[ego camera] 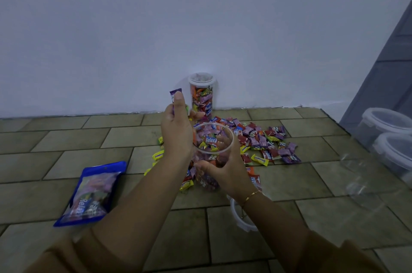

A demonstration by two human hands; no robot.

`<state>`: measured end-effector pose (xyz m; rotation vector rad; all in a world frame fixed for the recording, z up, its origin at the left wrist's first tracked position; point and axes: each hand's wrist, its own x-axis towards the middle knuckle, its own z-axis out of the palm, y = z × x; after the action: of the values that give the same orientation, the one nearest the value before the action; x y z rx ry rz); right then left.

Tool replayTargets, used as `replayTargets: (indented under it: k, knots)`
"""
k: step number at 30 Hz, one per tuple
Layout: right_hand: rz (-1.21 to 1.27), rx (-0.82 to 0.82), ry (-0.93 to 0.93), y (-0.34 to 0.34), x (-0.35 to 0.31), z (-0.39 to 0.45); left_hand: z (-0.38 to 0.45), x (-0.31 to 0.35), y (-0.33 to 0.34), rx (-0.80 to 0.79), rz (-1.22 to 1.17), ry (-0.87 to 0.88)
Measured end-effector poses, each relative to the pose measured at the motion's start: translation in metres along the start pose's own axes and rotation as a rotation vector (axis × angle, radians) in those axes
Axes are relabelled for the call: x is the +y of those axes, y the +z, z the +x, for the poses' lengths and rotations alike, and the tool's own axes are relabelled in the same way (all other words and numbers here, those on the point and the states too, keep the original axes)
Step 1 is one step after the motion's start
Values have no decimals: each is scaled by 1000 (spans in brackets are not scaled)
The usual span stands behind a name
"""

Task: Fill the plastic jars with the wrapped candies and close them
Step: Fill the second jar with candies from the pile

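Note:
My right hand (225, 170) grips a clear plastic jar (213, 139) by its side, mouth tilted toward me, with several wrapped candies inside. Just left of the jar's rim, my left hand (177, 125) pinches a purple wrapped candy (175, 94) along with other wrappers. A heap of wrapped candies (263, 143) lies on the tiled floor behind and right of the jar. By the wall stands a filled jar (201, 96) with its lid on. A white lid (240, 217) lies on the floor under my right wrist.
A blue candy bag (93, 194) lies on the tiles at the left. Two clear lidded containers (390, 139) are stacked at the right edge beside a grey panel. A white wall (156, 27) closes off the back.

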<state>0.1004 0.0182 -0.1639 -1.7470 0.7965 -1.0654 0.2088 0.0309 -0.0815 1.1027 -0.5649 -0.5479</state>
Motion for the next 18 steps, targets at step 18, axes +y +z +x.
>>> replayTargets:
  k: [18]
  knots:
    - [12, -45, 27, -3, 5, 2, -19, -18, -11, -116, 315, -27]
